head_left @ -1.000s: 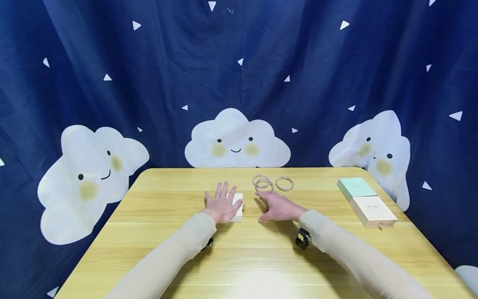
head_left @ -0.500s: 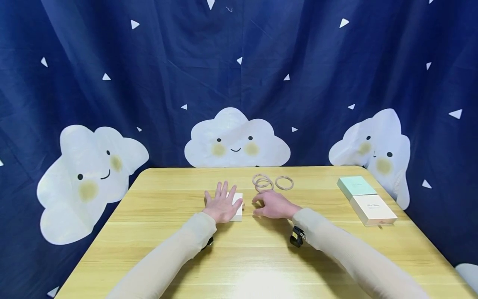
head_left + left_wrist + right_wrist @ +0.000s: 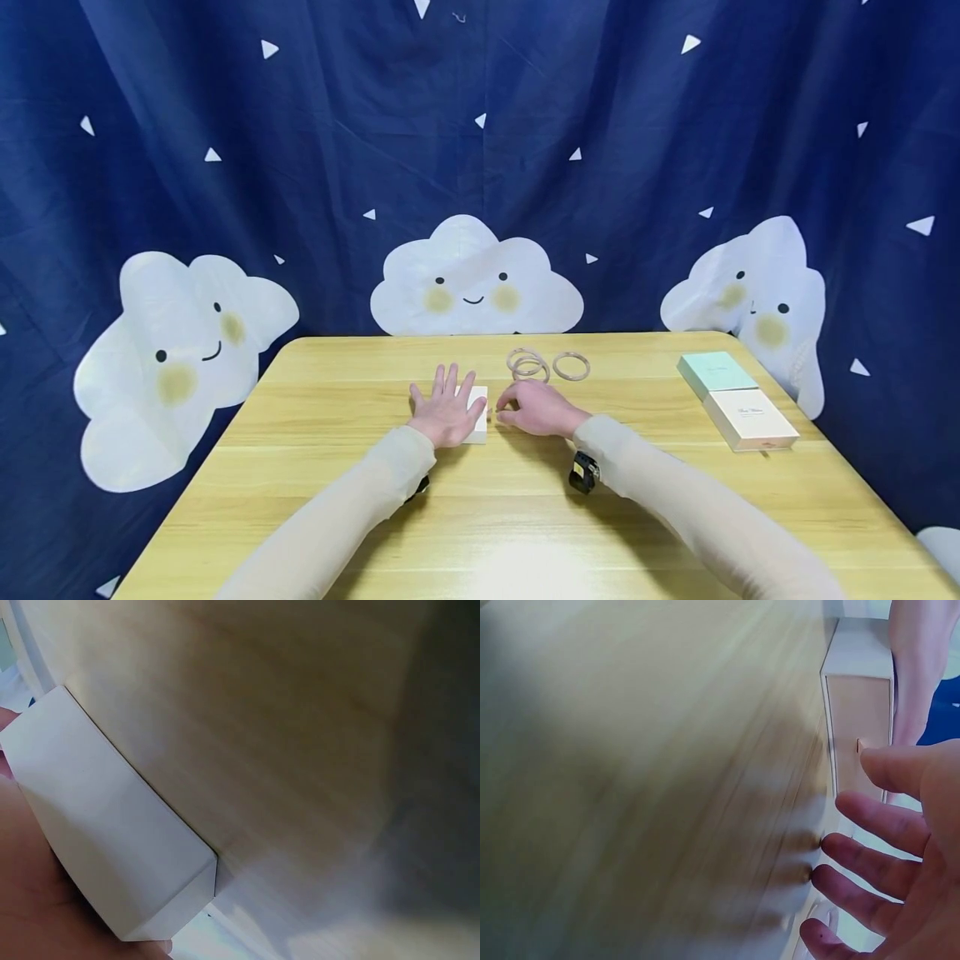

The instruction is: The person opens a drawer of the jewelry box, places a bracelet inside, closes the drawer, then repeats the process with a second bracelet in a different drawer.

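Note:
My left hand [image 3: 444, 414] lies with fingers spread on top of a small white drawer-style box [image 3: 476, 427], covering much of it. In the left wrist view the white box [image 3: 112, 817] shows its plain side, with part of the hand over it. My right hand [image 3: 542, 408] is just right of the box, fingers slightly bent and holding nothing. The right wrist view shows the pinkish drawer front [image 3: 856, 712] with a small pull tab [image 3: 859, 745]. The right thumb tip is right by that tab, and the index fingertip sits apart from the thumb, near the drawer front.
Behind the right hand lie two overlapping bangles [image 3: 528, 363] and a separate bangle [image 3: 572, 367]. At the table's right side stand a mint-green box [image 3: 717, 374] and a pale pink box [image 3: 752, 419], end to end. A navy curtain [image 3: 622, 192] hangs behind the wooden table [image 3: 337, 417].
My right hand has moved left from near the bangles to the drawer front, its thumb and fingers drawing closer together. The left hand has stayed on the box.

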Motion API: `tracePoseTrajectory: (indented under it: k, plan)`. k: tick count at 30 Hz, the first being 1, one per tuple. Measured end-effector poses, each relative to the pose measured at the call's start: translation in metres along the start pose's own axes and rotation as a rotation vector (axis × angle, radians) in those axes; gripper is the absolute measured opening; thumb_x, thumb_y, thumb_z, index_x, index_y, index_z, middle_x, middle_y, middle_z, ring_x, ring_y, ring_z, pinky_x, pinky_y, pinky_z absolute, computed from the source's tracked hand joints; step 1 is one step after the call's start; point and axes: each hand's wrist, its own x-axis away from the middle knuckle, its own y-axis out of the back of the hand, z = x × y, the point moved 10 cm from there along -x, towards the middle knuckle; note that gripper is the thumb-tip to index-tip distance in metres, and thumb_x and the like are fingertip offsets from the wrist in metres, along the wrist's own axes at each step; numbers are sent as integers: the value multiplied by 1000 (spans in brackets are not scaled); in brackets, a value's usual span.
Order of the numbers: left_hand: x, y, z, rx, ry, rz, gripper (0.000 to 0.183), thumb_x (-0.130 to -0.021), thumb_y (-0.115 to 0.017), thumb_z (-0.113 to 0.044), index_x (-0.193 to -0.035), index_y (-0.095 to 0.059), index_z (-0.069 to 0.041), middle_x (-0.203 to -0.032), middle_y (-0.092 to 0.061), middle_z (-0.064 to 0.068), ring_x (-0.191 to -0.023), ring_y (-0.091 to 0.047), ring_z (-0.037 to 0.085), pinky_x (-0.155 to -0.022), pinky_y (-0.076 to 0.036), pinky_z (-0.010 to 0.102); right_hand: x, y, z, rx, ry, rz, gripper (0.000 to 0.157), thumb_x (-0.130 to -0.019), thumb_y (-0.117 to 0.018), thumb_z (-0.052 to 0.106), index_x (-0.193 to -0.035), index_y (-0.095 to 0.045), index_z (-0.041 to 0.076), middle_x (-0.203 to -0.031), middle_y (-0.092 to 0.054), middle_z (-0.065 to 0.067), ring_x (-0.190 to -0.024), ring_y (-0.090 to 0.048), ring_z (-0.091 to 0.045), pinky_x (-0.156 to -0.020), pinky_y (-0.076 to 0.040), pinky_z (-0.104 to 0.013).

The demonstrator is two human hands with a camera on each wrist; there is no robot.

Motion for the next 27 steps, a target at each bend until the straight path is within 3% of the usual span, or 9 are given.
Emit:
tracePoseTrajectory:
  k: [11, 17, 27]
  plan:
    - [2, 2, -2, -8, 7, 7, 67, -105, -12, -61, -164, -8, -29, -171, 4, 7, -157, 11, 30, -114, 1, 77, -5, -3, 2, 14, 15, -6, 18, -94, -70, 27, -102, -79, 14, -108, -76, -2, -104, -68, -23, -94, -51, -45]
    - [3, 2, -2, -10, 4, -2, 68, -104, -13, -62, -164, -8, -30, -171, 2, 8, -157, 10, 31, -113, 0, 77, -7, -4, 5, 7, 13, 4, 18, -94, -70, 26, -102, -79, 13, -103, -77, -2, -97, -69, -23, -88, -53, -44]
    - [4, 4, -3, -4, -2, -11, 67, -105, -17, -59, -164, -10, -28, -171, 0, 9, -157, 8, 32, -113, 0, 78, -11, -4, 7, 25, -13, 1, 11, -93, -71, 24, -94, -79, 17, -89, -75, 7, -80, -60, -10, -77, -50, -35]
